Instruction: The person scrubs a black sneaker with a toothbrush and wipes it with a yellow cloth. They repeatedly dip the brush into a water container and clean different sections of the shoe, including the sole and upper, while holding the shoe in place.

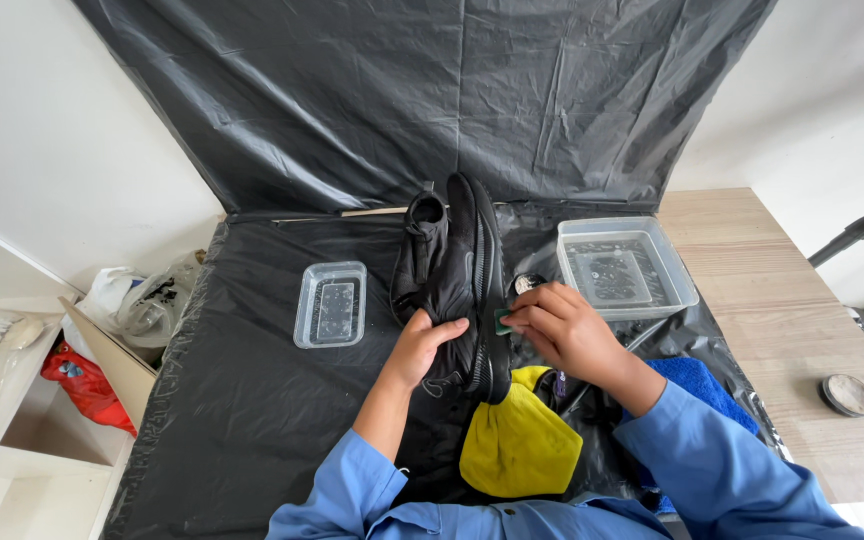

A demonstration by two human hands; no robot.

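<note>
At the middle of the black plastic sheet stands a black shoe, set on its side edge with the sole turned toward the right hand and the toe pointing away from the person. Left hand grips the near end of the shoe, fingers wrapped over the soft knit upper. Right hand presses a small green pad against the sole rim, fingers pinched narrow around it; what the pad is made of is hard to tell at this size.

Left of the shoe, well apart, lies a small clear tub, shallow and rectangular, with free sheet all round it. Right of the shoe sits a larger clear tub holding water, near the sheet's right edge. Just nearer than the shoe, a yellow cloth lies crumpled, and a blue cloth lies right of that, partly under the right sleeve.

Beyond the shoe the sheet rises as a creased, glossy backdrop against a white wall. Right of the shoe, past the sheet, bare pale wood of the table shows, with a round tin on it. Far left of the shoe, white shelves stand below table level.
</note>
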